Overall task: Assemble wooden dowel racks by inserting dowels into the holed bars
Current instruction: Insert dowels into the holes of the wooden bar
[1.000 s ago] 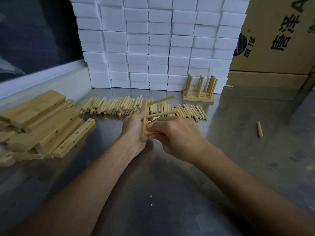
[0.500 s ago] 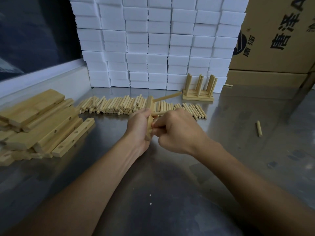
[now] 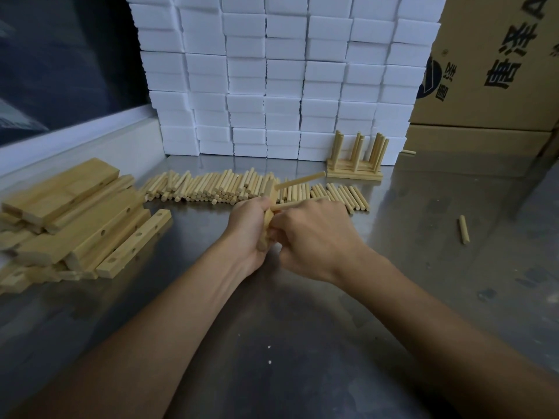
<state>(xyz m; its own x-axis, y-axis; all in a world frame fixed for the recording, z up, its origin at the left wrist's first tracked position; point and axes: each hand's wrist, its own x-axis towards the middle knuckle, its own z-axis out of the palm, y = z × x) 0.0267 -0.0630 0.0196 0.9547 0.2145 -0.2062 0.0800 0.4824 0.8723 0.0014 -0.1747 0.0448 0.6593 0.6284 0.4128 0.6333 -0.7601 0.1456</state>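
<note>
Holed bar (image 3: 267, 225) held upright above the counter (image 3: 302, 343), centre of view, mostly hidden between the two hands. Left hand (image 3: 246, 231): grip wrapped around the bar. One dowel (image 3: 299, 180) sticks out of the bar near its top, pointing right and slightly up. Second dowel (image 3: 298, 202) lower down, also pointing right; right hand (image 3: 314, 237) has its fingers curled at the base of this one, grip closed on it as far as can be seen.

Behind the hands: loose dowels (image 3: 217, 189) in a row on the counter. Left: pile of holed bars (image 3: 78, 222). Back right: finished rack (image 3: 355, 160) with upright dowels. Single stray dowel (image 3: 463, 229) lies well apart at right.

Rear: stack of white blocks (image 3: 281, 74). Cardboard box (image 3: 496, 62) at right, printed "唐泽" in black, plus a round logo, partly cut off.
</note>
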